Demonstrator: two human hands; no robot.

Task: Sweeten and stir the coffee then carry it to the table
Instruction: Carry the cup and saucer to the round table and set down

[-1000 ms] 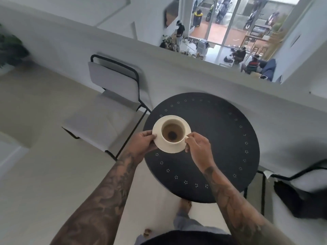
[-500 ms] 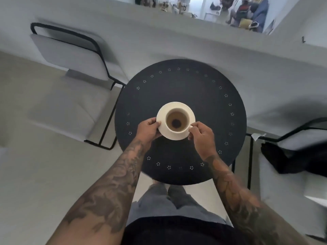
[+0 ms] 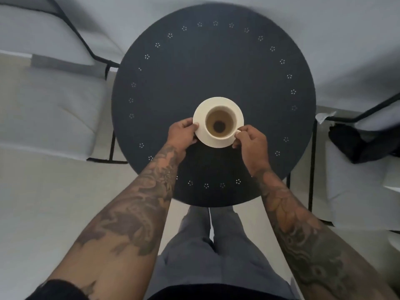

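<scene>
Holding saucer (image 3: 216, 141) and cup (image 3: 220, 122) over round table (image 3: 216, 68), both hands.

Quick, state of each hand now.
Left hand: pinching the saucer rim.
Right hand: pinching the cup handle, over the table.

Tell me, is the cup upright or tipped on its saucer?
Upright. The cup shows its round mouth straight to the camera, with level coffee inside, and it sits centred on the saucer.
</scene>
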